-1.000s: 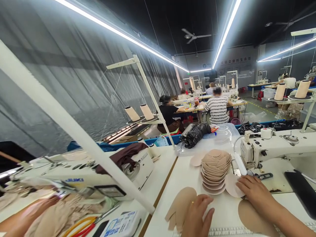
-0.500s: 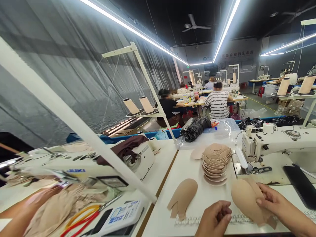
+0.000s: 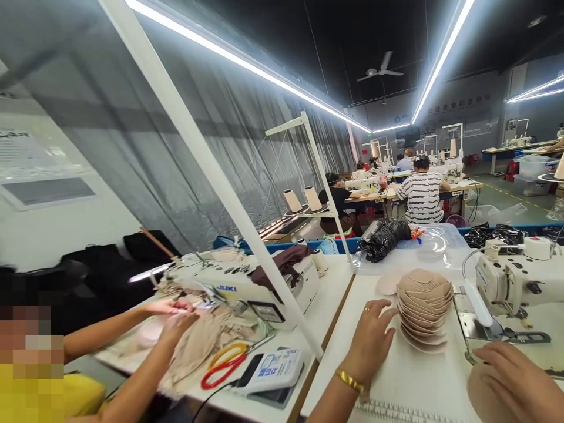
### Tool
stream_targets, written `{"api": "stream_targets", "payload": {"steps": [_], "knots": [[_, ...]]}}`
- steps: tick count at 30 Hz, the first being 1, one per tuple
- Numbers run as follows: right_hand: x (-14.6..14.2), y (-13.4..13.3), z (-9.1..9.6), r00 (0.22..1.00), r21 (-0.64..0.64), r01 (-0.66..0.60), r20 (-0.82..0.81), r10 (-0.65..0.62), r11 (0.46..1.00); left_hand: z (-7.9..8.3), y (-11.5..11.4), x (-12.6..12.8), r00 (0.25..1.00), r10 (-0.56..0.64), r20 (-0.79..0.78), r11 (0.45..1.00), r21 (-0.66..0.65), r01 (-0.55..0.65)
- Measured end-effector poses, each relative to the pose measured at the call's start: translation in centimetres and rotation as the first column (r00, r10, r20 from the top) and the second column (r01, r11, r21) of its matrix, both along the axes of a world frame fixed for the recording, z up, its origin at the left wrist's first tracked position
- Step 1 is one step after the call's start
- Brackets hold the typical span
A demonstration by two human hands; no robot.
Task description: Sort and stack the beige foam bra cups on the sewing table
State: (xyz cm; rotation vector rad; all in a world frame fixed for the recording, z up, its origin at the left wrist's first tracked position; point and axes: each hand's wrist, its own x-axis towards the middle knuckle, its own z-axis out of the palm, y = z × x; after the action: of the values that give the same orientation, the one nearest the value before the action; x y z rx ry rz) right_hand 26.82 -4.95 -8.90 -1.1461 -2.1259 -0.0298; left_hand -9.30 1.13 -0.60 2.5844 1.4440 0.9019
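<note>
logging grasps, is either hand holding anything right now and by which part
Nothing is gripped. The left hand is open beside the stack of beige cups; the right hand lies flat on top of a beige piece.

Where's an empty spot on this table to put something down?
Free: the bare table between the left hand, the pad stack and the right hand, and the strip from the left hand to the table's left edge. Crowded: the sewing machine to the right and the black bag behind the stack.
</note>
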Motion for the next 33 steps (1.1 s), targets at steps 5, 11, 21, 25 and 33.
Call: {"api": "stream_targets", "payload": {"steps": [5, 11, 21, 25, 33], "knots": [[-7.4, 2.7, 1.5, 0.986, 0.131, -0.048, 0.163, 0.026, 0.99, 0.1, 2.4, -0.3, 0.993, -0.068, -0.096, 0.998, -0.014, 0.067], [-9.8, 5.8, -0.8, 0.986, 0.194, 0.135, 0.07, -0.151, 0.972, 0.2, 5.0, -0.4, 0.966, -0.172, -0.195, 0.985, -0.025, 0.17], [-9.5, 7.4, 0.3, 0.987, 0.018, 0.159, -0.034, -0.158, 0.987, 1.6, 8.0, 0.0, 0.933, -0.228, -0.28, 0.97, 0.018, 0.242], [-9.0, 7.4, 0.9, 0.985, -0.082, 0.161, -0.055, -0.165, 0.984, 2.1, 8.0, 0.4, 0.92, -0.231, -0.317, 0.965, 0.045, 0.258], [-8.3, 7.5, 2.6, 0.993, -0.215, 0.112, -0.01, -0.117, 0.97, 1.7, 7.7, 1.0, 0.857, -0.315, -0.408, 0.935, 0.018, 0.353]]}}
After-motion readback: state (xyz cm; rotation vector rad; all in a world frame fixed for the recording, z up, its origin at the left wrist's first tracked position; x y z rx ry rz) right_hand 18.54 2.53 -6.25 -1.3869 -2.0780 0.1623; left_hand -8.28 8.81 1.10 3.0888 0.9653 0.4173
